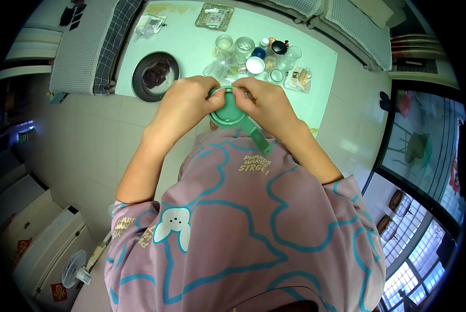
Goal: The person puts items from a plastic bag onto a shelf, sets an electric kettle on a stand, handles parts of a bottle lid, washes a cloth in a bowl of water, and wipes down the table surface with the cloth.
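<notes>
Close to my body, above the near edge of the table, I hold a green round-lidded container (228,112) with both hands. Its round top faces up at me, and a green strap or handle (260,141) sticks out toward the lower right. My left hand (189,99) is closed on the left of the rim, thumb on the top. On the other side my right hand (267,101) grips the rim the same way, its thumb near the left one. The container's lower part is hidden beneath its top and my hands.
On the white table (191,31), a dark pan (139,88) holds something dark. Glass jars (244,48), a white-lidded jar (255,65) and a crumpled plastic bag (220,65) stand ahead. A packet (299,79) lies right, a tray (214,16) at the back.
</notes>
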The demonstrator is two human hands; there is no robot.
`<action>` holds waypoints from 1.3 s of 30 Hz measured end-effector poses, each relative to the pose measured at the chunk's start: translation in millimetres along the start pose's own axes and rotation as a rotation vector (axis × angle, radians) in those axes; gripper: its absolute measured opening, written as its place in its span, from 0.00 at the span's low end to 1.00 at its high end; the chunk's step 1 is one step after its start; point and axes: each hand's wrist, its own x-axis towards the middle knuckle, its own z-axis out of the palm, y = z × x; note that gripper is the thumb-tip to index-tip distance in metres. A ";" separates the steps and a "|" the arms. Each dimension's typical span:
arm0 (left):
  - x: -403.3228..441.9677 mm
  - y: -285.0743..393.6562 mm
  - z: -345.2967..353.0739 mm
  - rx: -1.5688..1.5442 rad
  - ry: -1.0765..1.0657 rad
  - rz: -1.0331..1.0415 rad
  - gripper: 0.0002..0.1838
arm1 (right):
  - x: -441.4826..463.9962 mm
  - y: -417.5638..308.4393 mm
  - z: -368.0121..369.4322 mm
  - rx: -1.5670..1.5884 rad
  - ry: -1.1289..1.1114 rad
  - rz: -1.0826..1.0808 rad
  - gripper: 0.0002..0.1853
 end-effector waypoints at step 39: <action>-17.2 16.1 -10.8 -0.182 0.170 0.111 0.26 | 15.3 -2.8 8.3 1.498 -0.347 0.554 0.27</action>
